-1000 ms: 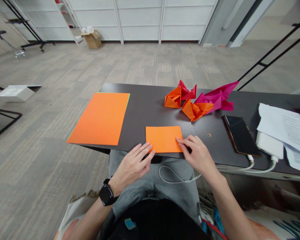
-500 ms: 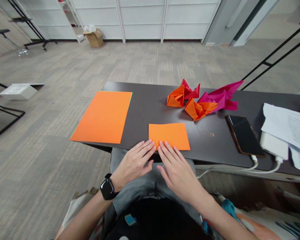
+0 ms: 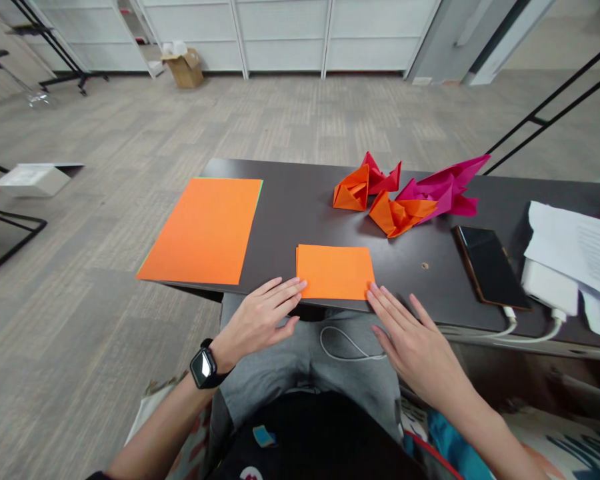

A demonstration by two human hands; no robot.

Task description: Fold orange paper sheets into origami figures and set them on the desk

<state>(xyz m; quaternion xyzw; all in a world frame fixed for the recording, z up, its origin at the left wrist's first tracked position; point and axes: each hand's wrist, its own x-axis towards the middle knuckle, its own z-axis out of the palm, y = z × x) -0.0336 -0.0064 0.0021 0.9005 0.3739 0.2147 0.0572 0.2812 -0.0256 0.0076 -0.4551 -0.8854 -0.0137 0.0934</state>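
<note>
A folded sheet of orange paper (image 3: 336, 272) lies flat near the front edge of the dark table (image 3: 285, 213), its layers slightly offset at the left side. My left hand (image 3: 260, 317) rests its outstretched fingertips on the paper's lower left corner. At the lower right corner, the fingertips of my right hand (image 3: 413, 343) touch the paper, fingers extended and thumb apart. To the left lies a stack of larger orange sheets (image 3: 207, 230) with a green edge showing beneath. Behind the folded paper stand orange origami pieces (image 3: 400, 215), a red one (image 3: 383, 177) and a magenta one (image 3: 447, 190).
On the right of the table are a phone (image 3: 490, 267), a white power bank (image 3: 549, 287) and printed papers (image 3: 575, 250). A white cable (image 3: 350, 343) loops over my lap. Beyond the table, a cardboard box (image 3: 185, 69) stands on the floor.
My right hand has slid right along the paper's front edge to its right corner. My left hand has shifted slightly left, so the hands are farther apart.
</note>
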